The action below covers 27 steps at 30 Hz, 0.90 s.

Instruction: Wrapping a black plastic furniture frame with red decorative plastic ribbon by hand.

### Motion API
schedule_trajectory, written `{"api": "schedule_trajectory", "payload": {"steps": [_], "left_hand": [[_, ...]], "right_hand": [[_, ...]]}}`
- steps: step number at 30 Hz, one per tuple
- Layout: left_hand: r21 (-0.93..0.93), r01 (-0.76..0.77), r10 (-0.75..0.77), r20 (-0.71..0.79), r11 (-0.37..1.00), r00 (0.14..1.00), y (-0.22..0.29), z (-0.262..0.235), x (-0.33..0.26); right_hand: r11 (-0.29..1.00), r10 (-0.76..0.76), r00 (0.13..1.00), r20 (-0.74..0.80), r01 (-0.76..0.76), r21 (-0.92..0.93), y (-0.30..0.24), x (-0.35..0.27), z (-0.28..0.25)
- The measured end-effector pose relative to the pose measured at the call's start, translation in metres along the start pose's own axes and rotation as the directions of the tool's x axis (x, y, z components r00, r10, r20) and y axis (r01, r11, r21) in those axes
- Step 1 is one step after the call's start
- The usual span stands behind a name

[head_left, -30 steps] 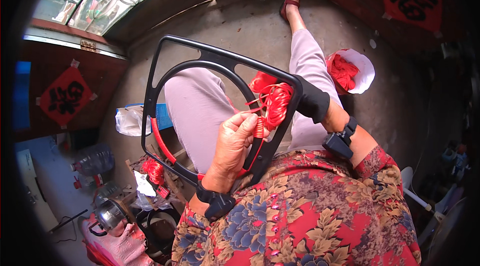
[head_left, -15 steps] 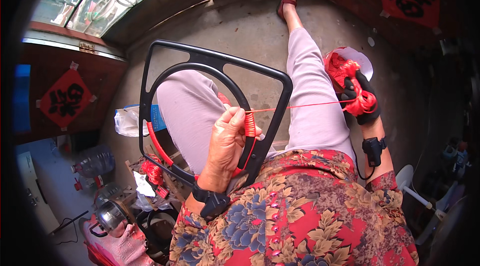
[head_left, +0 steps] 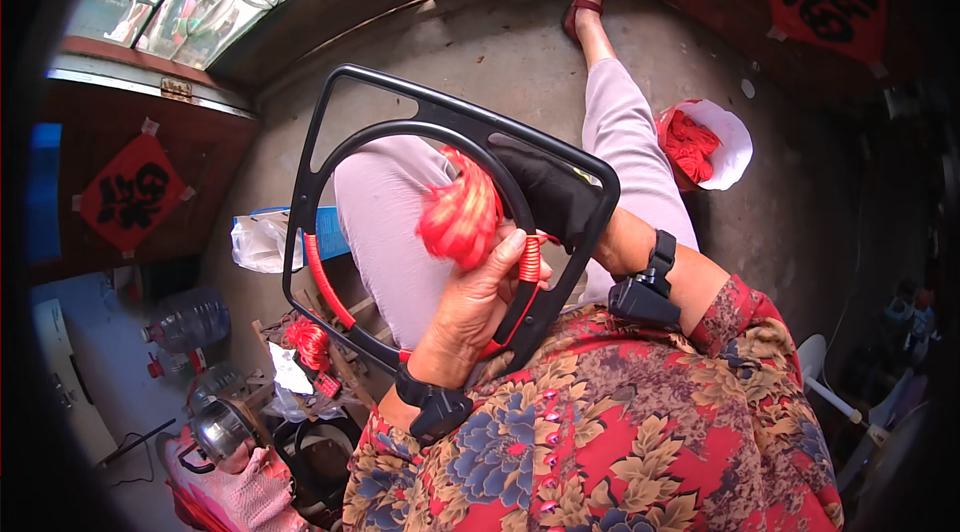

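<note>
A black frame (head_left: 455,112) with a round ring inside it stands tilted over my left thigh. My left hand (head_left: 465,317) is closed on the ring's right side, its thumb against a tight coil of red cord (head_left: 530,262). More red wrapping (head_left: 325,282) covers the ring's lower left. My right hand (head_left: 545,190), in a black glove, is behind the frame's right side. At the ring's opening it holds a hank of red cord (head_left: 460,217), blurred by motion. The hank and ring hide its fingertips.
On the floor to the right stands a container (head_left: 728,144) with red cord inside. At the left are a plastic bag (head_left: 265,242), another red cord bundle (head_left: 307,340), a metal pot (head_left: 220,432) and a large clear bottle (head_left: 190,320). A white stand (head_left: 830,392) is at the right.
My right hand has moved left from beside the container to behind the frame, bringing the hank to the ring. The stretched cord no longer shows. The frame has shifted slightly right.
</note>
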<state>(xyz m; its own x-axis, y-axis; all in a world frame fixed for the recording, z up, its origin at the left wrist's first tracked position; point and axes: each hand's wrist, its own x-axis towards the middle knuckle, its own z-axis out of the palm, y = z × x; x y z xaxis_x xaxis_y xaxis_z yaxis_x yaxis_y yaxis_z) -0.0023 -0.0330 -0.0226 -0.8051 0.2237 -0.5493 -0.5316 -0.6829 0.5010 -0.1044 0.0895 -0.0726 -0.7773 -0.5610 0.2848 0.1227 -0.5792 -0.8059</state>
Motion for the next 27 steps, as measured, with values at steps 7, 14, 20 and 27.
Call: {"api": "schedule_trajectory", "payload": {"steps": [7,14,20,27], "left_hand": [[-0.065,-0.189,0.190,0.020,0.980,0.982,-0.004,-0.001,0.003],[0.068,-0.169,0.171,-0.027,0.983,0.985,-0.005,-0.008,0.005],[0.089,-0.131,0.137,-0.065,0.987,0.988,0.002,-0.001,0.000],[0.005,-0.168,0.168,-0.035,0.986,0.985,0.005,0.000,0.003]], "right_hand": [[0.565,0.525,0.819,0.231,-0.539,0.625,-0.023,0.020,0.017],[0.730,0.587,0.807,0.057,-0.559,0.393,-0.037,0.008,-0.003],[0.780,0.550,0.756,-0.356,-0.312,0.543,-0.058,-0.041,-0.049],[0.752,0.440,0.790,-0.426,-0.064,0.656,-0.126,-0.100,-0.100]]}}
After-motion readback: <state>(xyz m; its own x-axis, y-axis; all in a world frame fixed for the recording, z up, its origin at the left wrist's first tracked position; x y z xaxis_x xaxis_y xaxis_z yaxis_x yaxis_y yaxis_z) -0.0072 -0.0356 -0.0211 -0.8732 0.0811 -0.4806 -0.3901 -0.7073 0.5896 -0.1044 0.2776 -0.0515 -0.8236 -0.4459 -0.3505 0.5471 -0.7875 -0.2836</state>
